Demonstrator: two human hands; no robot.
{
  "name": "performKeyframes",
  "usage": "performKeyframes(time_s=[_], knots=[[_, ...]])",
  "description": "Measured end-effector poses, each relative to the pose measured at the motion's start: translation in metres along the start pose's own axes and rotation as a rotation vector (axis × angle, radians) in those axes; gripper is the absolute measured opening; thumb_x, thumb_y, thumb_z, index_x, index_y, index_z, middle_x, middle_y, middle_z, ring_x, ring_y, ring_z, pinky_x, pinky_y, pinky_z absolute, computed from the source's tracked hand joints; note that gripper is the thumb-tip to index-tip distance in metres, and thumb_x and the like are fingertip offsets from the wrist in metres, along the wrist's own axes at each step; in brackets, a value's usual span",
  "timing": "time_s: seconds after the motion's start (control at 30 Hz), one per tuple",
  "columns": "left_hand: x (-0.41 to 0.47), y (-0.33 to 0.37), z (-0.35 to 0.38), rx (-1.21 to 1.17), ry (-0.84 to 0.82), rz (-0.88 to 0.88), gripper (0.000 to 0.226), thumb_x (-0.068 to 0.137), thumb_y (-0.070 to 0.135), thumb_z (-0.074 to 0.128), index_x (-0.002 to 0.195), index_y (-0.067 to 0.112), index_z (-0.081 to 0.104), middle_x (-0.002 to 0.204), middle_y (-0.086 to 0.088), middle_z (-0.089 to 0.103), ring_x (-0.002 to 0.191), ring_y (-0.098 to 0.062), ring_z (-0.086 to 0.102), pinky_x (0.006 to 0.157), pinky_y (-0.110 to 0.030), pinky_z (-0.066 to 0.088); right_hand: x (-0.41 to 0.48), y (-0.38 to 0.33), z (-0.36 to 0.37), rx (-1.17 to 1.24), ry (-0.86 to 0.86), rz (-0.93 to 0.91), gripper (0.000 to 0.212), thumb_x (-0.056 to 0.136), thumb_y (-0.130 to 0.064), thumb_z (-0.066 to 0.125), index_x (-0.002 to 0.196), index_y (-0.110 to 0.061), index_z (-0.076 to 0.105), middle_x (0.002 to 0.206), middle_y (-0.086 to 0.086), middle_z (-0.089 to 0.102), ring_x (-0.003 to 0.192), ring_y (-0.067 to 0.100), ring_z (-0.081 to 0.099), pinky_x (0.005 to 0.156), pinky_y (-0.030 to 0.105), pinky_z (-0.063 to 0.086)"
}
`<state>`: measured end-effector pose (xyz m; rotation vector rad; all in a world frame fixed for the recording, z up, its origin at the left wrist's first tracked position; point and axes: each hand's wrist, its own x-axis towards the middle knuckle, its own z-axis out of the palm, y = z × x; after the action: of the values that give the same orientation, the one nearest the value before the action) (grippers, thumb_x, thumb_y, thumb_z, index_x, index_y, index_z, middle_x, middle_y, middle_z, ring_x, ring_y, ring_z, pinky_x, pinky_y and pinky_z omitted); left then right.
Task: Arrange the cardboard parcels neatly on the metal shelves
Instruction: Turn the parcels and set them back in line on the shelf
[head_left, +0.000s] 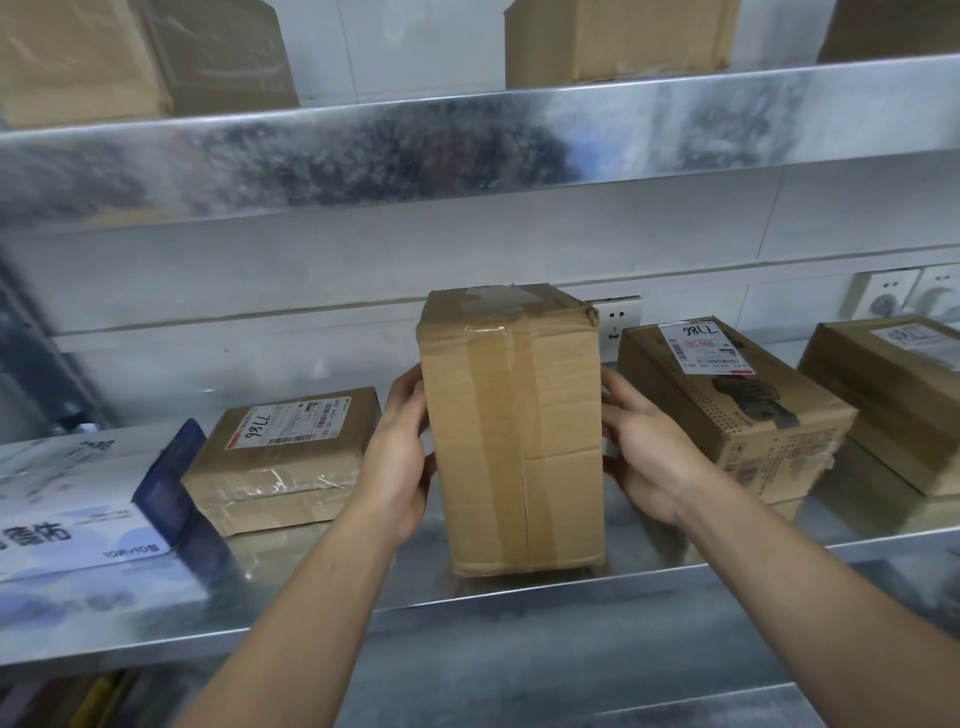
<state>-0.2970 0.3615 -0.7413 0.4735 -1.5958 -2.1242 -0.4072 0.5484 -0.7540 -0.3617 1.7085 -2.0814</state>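
Both forearms enter from 6 o'clock and meet at frame centre; left hand (397, 457) lies flat on the left side of the tall parcel (511, 431), right hand (641, 447) on its right side; fingers of each are extended and close together, pressed against the cardboard; fingertips pass behind the side faces, so their ends cannot be judged. Tall parcel stands upright on the middle shelf (363, 597), its base close to the front lip, at centre; whether it bears fully on the shelf cannot be told.

Handling, as judged: corrugated board, stiff along its edges; creased corners and wrinkled tape suggest walls that give under a hard squeeze; plain board should offer fair friction, the taped strip less. Weight unknown; standing tall on a narrow base, it would tip sooner than slide, so opposed palms at mid-height or lower seem the sound hold.

At 9 o'clock lies a flat parcel (283, 457) labelled 7786; a white box (78, 514) beyond it at the edge; at 3 o'clock a printed parcel (727, 410), then stacked parcels (893, 405). At 12 o'clock the upper shelf (467, 140) carries more boxes (618, 41).
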Motion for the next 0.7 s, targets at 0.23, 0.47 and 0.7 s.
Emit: performKeyframes(time_s=[0.23, 0.47, 0.7], knots=[[0.003, -0.003, -0.001, -0.038, 0.062, -0.016, 0.017, 0.105, 0.028, 0.051, 0.115, 0.032, 0.064, 0.112, -0.004, 0.075, 0.119, -0.029, 0.065, 0.104, -0.055, 0.049, -0.005, -0.003, 0.001, 0.026, -0.016, -0.021, 0.047, 0.104, 0.0, 0.042, 0.119, -0.036, 0.068, 0.121, -0.008, 0.071, 0.091, 0.006, 0.063, 0.074, 0.031, 0.045], [0.004, -0.008, 0.001, -0.089, 0.104, -0.058, 0.037, 0.097, 0.03, 0.061, 0.131, 0.015, 0.062, 0.105, -0.009, 0.077, 0.096, -0.028, 0.072, 0.086, -0.042, 0.059, -0.007, -0.004, 0.001, 0.076, -0.06, -0.023, 0.045, 0.1, 0.001, 0.049, 0.101, -0.037, 0.074, 0.107, -0.009, 0.073, 0.086, 0.007, 0.062, 0.072, 0.031, 0.045], [0.01, -0.016, -0.006, -0.07, 0.092, -0.113, 0.041, 0.099, 0.029, 0.055, 0.136, 0.012, 0.059, 0.116, -0.014, 0.074, 0.108, -0.034, 0.071, 0.093, -0.047, 0.058, -0.004, -0.004, 0.0, 0.097, -0.045, -0.018, 0.04, 0.104, -0.003, 0.047, 0.105, -0.034, 0.071, 0.105, -0.011, 0.073, 0.08, 0.001, 0.066, 0.068, 0.03, 0.048]])
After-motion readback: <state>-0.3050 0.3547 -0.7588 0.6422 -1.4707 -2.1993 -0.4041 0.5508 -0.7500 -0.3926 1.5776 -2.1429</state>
